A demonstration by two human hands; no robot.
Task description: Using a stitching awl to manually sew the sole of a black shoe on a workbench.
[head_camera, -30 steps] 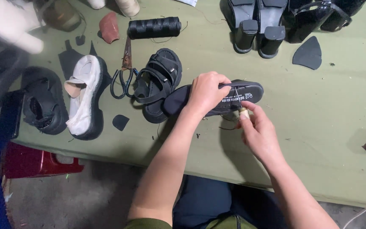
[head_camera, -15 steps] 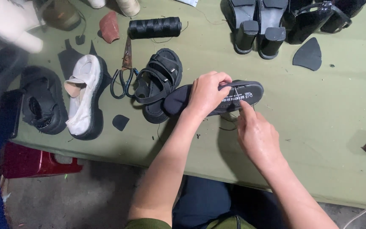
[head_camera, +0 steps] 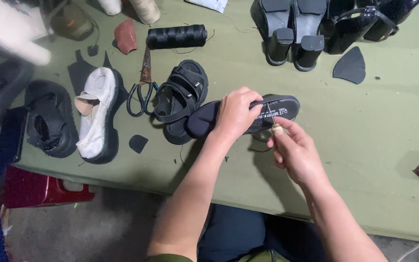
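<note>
My left hand (head_camera: pixel 236 112) grips a black sandal (head_camera: pixel 277 107) lying on its side on the green table (head_camera: pixel 364 126), fingers curled over its strap. My right hand (head_camera: pixel 292 150) sits just below the sandal's edge, pinching a small tool with a pale wooden handle (head_camera: pixel 277 128) whose thin metal point touches the sandal. A second black strapped sandal (head_camera: pixel 183 99) lies just left of the held one.
Scissors (head_camera: pixel 142 87) and a spool of black thread (head_camera: pixel 177 37) lie to the upper left. A white shoe (head_camera: pixel 98 114) and a black shoe (head_camera: pixel 47 121) rest at the left. Black heeled shoes (head_camera: pixel 292 29) stand at the back, a black rubber piece (head_camera: pixel 350 65) nearby.
My right hand has shifted slightly at the sandal's edge, and the tool's wooden handle shows again after being hidden half a second ago. My left hand holds the sandal as before.
</note>
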